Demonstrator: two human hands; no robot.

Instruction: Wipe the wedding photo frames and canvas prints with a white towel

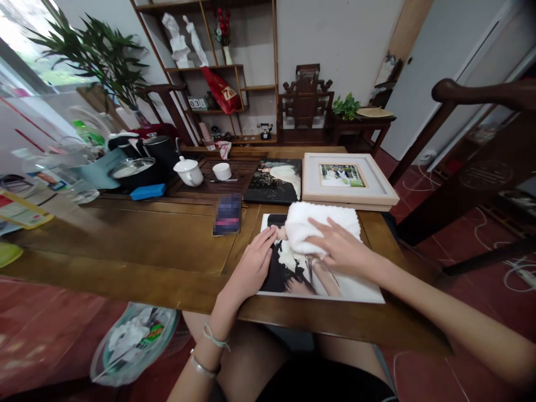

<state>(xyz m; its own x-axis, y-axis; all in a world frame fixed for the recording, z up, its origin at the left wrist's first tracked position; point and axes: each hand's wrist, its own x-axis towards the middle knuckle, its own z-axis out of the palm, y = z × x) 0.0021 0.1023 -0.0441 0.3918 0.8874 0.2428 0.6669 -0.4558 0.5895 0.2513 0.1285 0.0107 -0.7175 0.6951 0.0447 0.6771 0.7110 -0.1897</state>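
A large photo print with a white edge lies flat at the front of the wooden table. My left hand rests on its left side, fingers stretched out flat. On the upper part of the print is a white cloth, bunched under my right hand. The fingers of that hand press down on the cloth and grip it. The cloth hides the top middle of the picture.
Behind the print lie a dark photo panel and a framed photo. A phone is left of them. A white teapot, a cup and a blue sponge stand further left. A trash bin is on the floor.
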